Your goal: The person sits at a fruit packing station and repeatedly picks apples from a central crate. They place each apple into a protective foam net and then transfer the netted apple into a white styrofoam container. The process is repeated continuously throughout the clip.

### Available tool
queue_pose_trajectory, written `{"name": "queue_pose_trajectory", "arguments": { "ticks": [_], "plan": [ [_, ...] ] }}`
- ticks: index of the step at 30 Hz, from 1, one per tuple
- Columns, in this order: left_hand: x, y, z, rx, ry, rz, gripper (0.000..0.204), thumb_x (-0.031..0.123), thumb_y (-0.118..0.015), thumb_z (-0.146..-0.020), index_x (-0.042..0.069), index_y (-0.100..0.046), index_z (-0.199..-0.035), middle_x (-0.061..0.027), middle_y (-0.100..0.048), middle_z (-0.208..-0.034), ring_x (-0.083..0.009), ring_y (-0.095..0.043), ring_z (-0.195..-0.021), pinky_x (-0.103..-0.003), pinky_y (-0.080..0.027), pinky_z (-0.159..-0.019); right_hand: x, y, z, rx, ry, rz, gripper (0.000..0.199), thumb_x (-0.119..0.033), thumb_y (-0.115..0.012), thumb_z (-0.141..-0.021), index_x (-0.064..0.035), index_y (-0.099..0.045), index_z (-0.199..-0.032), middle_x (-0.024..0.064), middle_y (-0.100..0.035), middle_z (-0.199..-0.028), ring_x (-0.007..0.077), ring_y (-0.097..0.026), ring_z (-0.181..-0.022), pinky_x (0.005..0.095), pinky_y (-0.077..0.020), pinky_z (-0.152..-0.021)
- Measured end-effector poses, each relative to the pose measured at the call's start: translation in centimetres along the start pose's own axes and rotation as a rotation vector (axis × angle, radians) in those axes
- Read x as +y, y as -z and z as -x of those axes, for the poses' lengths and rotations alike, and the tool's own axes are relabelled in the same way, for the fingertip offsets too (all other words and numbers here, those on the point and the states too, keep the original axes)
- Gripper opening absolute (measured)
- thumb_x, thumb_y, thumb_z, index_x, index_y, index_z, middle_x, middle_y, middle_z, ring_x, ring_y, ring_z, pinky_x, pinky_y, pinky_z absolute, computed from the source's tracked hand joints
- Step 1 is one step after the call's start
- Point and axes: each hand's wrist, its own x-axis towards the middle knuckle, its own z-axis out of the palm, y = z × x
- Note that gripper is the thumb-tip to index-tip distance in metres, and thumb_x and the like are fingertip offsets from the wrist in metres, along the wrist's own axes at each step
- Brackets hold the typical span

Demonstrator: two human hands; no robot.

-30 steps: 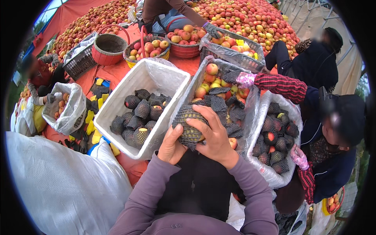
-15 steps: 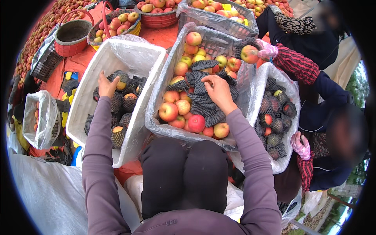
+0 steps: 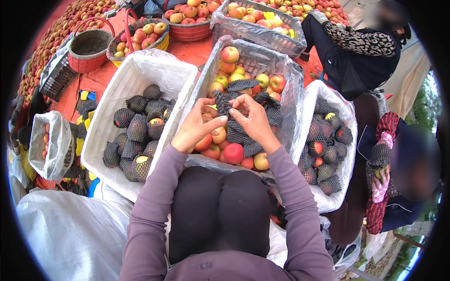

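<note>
Over the middle crate (image 3: 186, 112), which is lined with clear plastic, my two hands meet at a dark grey foam net sleeve (image 3: 222, 102). My left hand (image 3: 198, 129) grips its left side between fingers and thumb. The fingers of my right hand (image 3: 255, 122) pinch its other edge. More flat foam nets (image 3: 243, 140) lie in a heap under my right hand, on top of bare red and yellow apples (image 3: 233, 152). In the white-lined crate (image 3: 104, 126) to the left, several apples in dark nets (image 3: 137, 127) rest together.
A white-lined crate (image 3: 345, 185) of netted apples stands on the right. Beside it a co-worker's pink-gloved hands (image 3: 380, 185) hold a netted apple (image 3: 379, 157). Behind are an empty red basket (image 3: 86, 61), baskets of apples (image 3: 187, 32) and another apple crate (image 3: 255, 33).
My left hand has moved right, from the left crate to the middle one. My right hand has lifted a net from the heap. The co-worker's gloved hands have come together around an apple.
</note>
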Motion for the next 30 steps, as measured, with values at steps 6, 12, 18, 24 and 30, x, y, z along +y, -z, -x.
{"name": "queue_pose_trajectory", "arguments": {
  "ticks": [6,12,18,24,30],
  "plan": [
    [2.8,-2.6,2.1,0.056,-0.034,0.329,0.016,0.008,-0.056,-0.087,0.001,-0.052,-0.101,-0.0043,-0.062,-0.083,-0.0057,-0.055,-0.058,-0.017,-0.042,-0.046,-4.9,0.1,4.3,0.007,0.067,-0.298,0.036,-0.011,-0.072,-0.074,-0.0055,-0.046,-0.097,0.0003,-0.054,-0.089,0.0110,-0.055,-0.082,0.0260,-0.0484,-0.072],
    [6.2,-6.6,4.7,-0.188,-0.084,0.652,0.025,0.007,-0.055,-0.087,0.000,-0.053,-0.112,-0.0101,-0.061,-0.103,-0.0154,-0.060,-0.094,-0.030,-0.050,-0.081,-7.5,4.2,6.7,-0.076,-0.094,-0.943,0.016,-0.012,-0.060,-0.087,-0.0093,-0.049,-0.097,-0.0031,-0.054,-0.092,0.0047,-0.054,-0.083,0.0220,-0.0459,-0.075],
    [5.9,-8.8,5.8,-0.030,-0.242,0.457,0.023,0.005,-0.065,-0.080,0.003,-0.056,-0.102,-0.0014,-0.063,-0.089,-0.0062,-0.059,-0.074,-0.019,-0.047,-0.063,-9.7,4.3,8.4,-0.002,0.097,-0.591,0.014,-0.015,-0.058,-0.089,-0.0088,-0.049,-0.097,-0.0026,-0.054,-0.091,0.0035,-0.052,-0.081,0.0189,-0.0436,-0.072],
    [5.1,-8.8,5.6,-0.084,-0.199,0.695,0.022,0.007,-0.066,-0.080,0.006,-0.057,-0.100,0.0007,-0.063,-0.086,-0.0035,-0.058,-0.069,-0.016,-0.044,-0.049,-10.8,3.7,8.1,0.200,0.214,-0.402,0.022,-0.014,-0.063,-0.085,-0.0044,-0.051,-0.101,0.0012,-0.054,-0.096,0.0085,-0.053,-0.077,0.0213,-0.0424,-0.067],
    [3.6,-7.8,4.9,0.070,-0.290,0.594,0.012,0.013,-0.063,-0.086,0.003,-0.058,-0.092,-0.0022,-0.062,-0.085,-0.0069,-0.058,-0.074,-0.021,-0.048,-0.068,-12.6,2.7,8.0,0.165,0.262,0.146,0.027,-0.017,-0.071,-0.075,-0.0027,-0.057,-0.093,0.0052,-0.055,-0.090,0.0161,-0.056,-0.074,0.0268,-0.0448,-0.062]
  ]
}}
